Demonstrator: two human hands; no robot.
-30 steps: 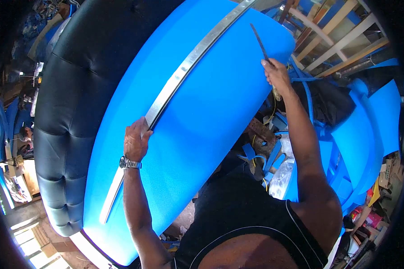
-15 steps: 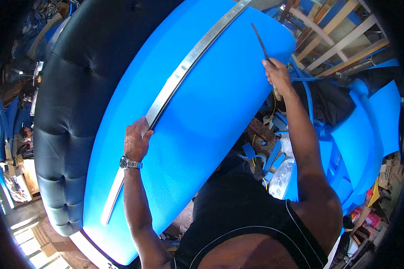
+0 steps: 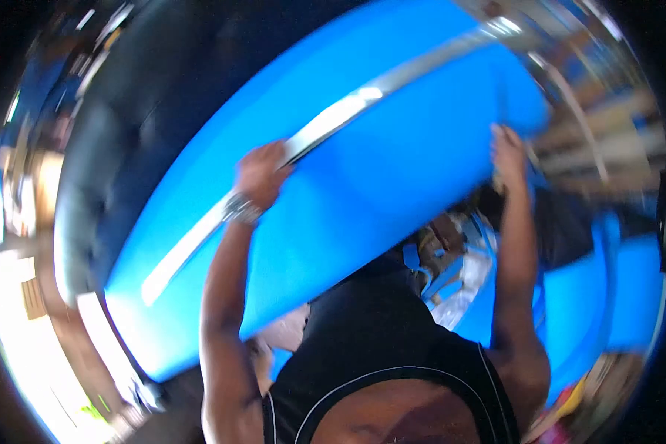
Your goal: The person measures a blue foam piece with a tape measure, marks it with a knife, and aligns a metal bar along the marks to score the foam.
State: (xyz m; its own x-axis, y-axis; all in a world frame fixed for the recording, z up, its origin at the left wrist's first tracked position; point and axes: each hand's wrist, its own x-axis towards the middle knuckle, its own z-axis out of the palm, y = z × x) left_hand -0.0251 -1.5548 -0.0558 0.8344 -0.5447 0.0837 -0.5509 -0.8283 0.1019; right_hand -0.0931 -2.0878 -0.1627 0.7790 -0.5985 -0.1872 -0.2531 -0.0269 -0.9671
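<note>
A long shiny metal strip point(image 3: 338, 117) lies slantwise across a big sheet of blue foam point(image 3: 362, 192). My left hand point(image 3: 263, 174), a metal-banded watch at its wrist, is closed over the strip and presses on it against the foam. At the foam's right edge, my right hand point(image 3: 509, 157) is closed round the handle of a knife. The knife's narrow dark blade point(image 3: 502, 96) points away from me over the foam and is smeared by motion.
A black tufted cushion point(image 3: 115, 177) runs along the foam's left side. To my right are blue foam offcuts point(image 3: 581, 296), clear plastic point(image 3: 459, 296) and a black sheet point(image 3: 562, 229). Wooden slats point(image 3: 607, 140) stand at the far right, blurred.
The view has turned, so foam and strip lie at a flatter slant. My right hand with the knife appears further right and lower; my left hand stays on the strip.
</note>
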